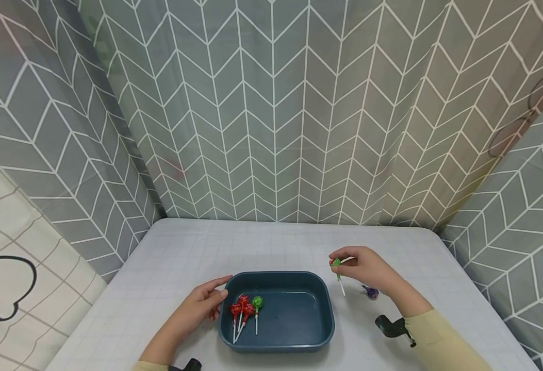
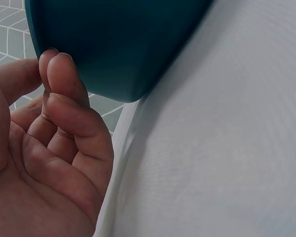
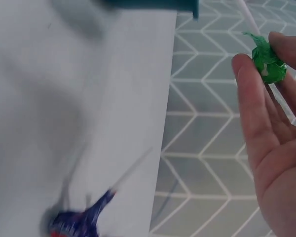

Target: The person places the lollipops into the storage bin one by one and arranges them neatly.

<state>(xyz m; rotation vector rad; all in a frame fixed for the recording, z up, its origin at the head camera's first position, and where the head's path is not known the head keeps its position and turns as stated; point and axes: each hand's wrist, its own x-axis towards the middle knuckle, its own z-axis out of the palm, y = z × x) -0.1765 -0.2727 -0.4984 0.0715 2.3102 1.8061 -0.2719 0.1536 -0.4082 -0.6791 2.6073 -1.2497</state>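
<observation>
My left hand (image 1: 202, 303) pinches the left rim of a dark blue rectangular tray (image 1: 294, 348) between thumb and fingers; the left wrist view shows those fingers curled at the tray's wall (image 2: 123, 64). Inside the tray, at its left end, lie several red-wrapped lollipops (image 1: 243, 299) and one green lollipop (image 1: 257, 303). To the right of the tray and above the table, my right hand (image 1: 366, 268) pinches another green-wrapped lollipop (image 3: 270, 64) by its head, the white stick pointing down in the head view. A purple-wrapped lollipop (image 1: 371, 292) lies on the table beneath this hand.
The white-covered table (image 1: 280, 247) ends at a patterned grey curtain (image 1: 276, 129) behind and more curtain at both sides. Black wrist camera mounts (image 1: 392, 327) show at both forearms.
</observation>
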